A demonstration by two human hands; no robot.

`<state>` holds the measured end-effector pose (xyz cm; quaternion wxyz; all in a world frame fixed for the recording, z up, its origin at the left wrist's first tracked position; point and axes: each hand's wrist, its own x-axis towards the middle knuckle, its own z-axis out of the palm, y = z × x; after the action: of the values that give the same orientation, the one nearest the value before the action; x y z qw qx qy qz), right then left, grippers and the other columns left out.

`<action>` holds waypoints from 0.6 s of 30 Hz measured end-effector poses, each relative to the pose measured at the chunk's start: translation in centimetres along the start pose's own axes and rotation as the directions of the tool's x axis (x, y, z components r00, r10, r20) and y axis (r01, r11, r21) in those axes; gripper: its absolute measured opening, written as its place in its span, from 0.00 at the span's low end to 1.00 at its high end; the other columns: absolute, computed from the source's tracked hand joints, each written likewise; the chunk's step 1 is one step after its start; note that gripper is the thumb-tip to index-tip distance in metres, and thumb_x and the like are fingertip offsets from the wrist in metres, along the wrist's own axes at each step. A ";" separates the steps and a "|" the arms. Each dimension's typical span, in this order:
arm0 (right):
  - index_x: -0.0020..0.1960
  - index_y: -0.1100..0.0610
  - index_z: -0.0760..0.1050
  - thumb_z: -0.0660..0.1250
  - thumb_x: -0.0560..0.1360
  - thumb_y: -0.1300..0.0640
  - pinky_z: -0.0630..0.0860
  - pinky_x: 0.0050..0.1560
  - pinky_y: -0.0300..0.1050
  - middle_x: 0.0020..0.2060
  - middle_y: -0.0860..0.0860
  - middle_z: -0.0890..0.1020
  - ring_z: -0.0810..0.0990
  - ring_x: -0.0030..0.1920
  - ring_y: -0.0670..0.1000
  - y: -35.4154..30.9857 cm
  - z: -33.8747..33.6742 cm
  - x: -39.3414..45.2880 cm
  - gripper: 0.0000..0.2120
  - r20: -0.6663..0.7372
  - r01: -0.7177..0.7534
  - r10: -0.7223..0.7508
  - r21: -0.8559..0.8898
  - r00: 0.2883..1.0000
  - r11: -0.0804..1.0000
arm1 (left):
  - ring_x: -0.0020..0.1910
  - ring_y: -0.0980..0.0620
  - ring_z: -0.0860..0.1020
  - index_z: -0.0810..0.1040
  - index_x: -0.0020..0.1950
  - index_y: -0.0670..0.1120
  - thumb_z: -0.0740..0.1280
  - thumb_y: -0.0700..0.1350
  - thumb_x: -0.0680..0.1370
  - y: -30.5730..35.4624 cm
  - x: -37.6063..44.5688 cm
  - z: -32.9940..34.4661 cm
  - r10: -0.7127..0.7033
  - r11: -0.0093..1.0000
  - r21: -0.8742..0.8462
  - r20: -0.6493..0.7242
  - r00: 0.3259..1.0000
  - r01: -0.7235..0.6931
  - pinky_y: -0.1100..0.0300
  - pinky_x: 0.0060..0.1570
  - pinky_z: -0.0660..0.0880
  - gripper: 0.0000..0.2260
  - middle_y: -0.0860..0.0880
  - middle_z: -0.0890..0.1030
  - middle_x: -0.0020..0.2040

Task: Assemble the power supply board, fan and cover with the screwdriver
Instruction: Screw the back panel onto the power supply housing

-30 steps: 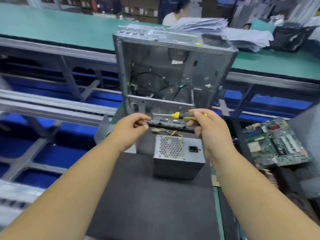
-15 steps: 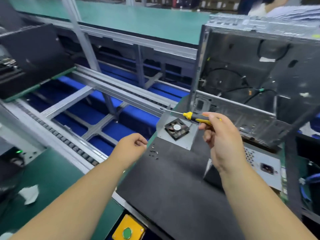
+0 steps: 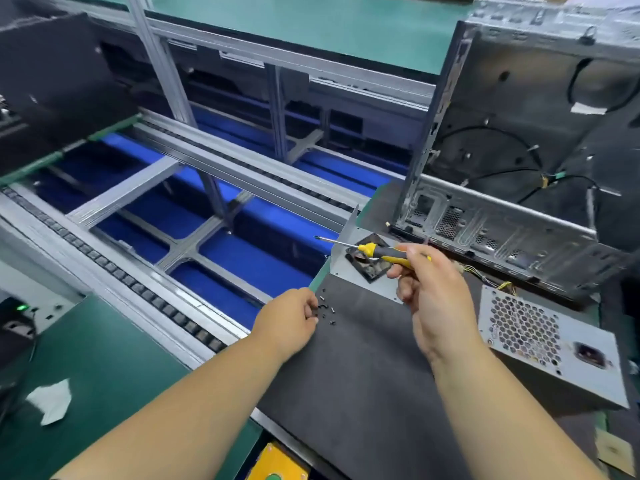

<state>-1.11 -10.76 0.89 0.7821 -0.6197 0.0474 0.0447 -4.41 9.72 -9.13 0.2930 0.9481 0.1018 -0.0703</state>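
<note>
My right hand [image 3: 429,289] grips a yellow-and-black screwdriver [image 3: 375,251], its tip pointing left. My left hand [image 3: 289,315] is on the dark mat [image 3: 363,368], its curled fingertips at a scatter of small black screws [image 3: 327,308]; whether a screw is pinched is hidden. A black fan [image 3: 369,263] lies on a grey metal cover plate [image 3: 341,261] behind the screws. The grey power supply box [image 3: 550,348] with a honeycomb grille lies at right. An open metal computer case [image 3: 519,168] stands upright behind, cables inside.
A conveyor frame [image 3: 180,188] of grey rails over blue panels runs on the left. A green bench top [image 3: 90,382] with a scrap of white paper [image 3: 52,401] is at lower left. A yellow box with a green button [image 3: 275,467] sits at the bottom edge.
The view swung left from the case to the mat's left corner. My left hand dropped from the case's edge down to the screws. My right hand kept hold of the screwdriver.
</note>
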 end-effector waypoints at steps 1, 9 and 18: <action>0.49 0.53 0.81 0.61 0.80 0.55 0.65 0.31 0.39 0.35 0.55 0.81 0.67 0.27 0.48 0.2 0.1 0.0 0.09 -0.003 0.003 -0.003 -0.003 1.000 1.000 | 0.42 0.59 0.75 0.73 0.46 0.58 0.66 0.47 0.75 0.0 0.1 0.1 0.021 1.000 0.021 -0.011 1.000 -0.020 0.59 0.41 0.74 0.05 0.59 0.77 0.40; 0.50 0.53 0.81 0.64 0.79 0.54 0.65 0.36 0.43 0.33 0.54 0.80 0.67 0.29 0.48 -0.1 0.3 -0.6 0.07 -0.033 0.046 -0.049 -0.067 0.998 0.997 | 0.40 0.58 0.74 0.73 0.43 0.56 0.65 0.46 0.77 0.5 -0.1 -0.3 0.052 0.986 -0.157 -0.060 0.997 -0.061 0.64 0.38 0.70 0.05 0.57 0.76 0.42; 0.42 0.49 0.79 0.68 0.73 0.48 0.71 0.35 0.39 0.29 0.46 0.77 0.75 0.31 0.45 -5.6 0.2 -2.8 0.06 -0.121 0.286 -0.331 -0.288 0.936 0.914 | 0.32 0.55 0.73 0.74 0.42 0.44 0.62 0.33 0.77 7.0 -0.2 -7.5 0.045 0.316 -0.944 0.114 0.992 0.094 0.60 0.40 0.68 0.08 0.49 0.79 0.36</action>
<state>-3.20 -11.90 6.72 0.6822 -0.7203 0.0078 -0.1256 -2.36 8.28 0.84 0.7963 0.5899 0.1204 -0.0583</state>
